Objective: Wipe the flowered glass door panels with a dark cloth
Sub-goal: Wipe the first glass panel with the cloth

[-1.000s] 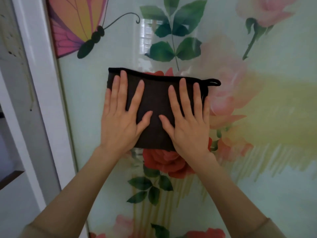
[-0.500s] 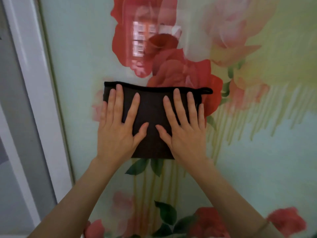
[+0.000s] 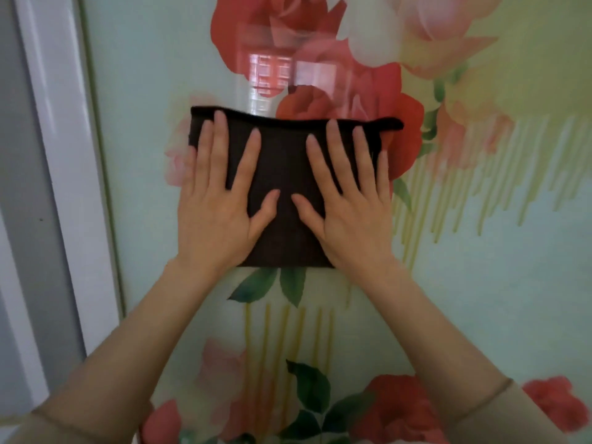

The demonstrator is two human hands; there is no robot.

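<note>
Pressing the dark cloth (image 3: 282, 193) flat against the flowered glass panel (image 3: 480, 267), I have my left hand (image 3: 221, 213) and right hand (image 3: 349, 216) side by side on it, fingers straight and spread, thumbs nearly meeting. The cloth lies just below a red rose (image 3: 368, 100), right of the white door frame (image 3: 64, 187).

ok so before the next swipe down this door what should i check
1. Contact: the left hand lies flat on the dark cloth, fingers straight: ok.
2. Same for the right hand: ok.
3. Fold smooth against the glass panel, no bunching: ok.
4. Gap between the cloth and the white frame on the left: ok.
5. Panel carries on below the cloth: ok.
6. Dirt or streaks on the glass: cannot tell; the flower print and a window reflection hide them.
</note>
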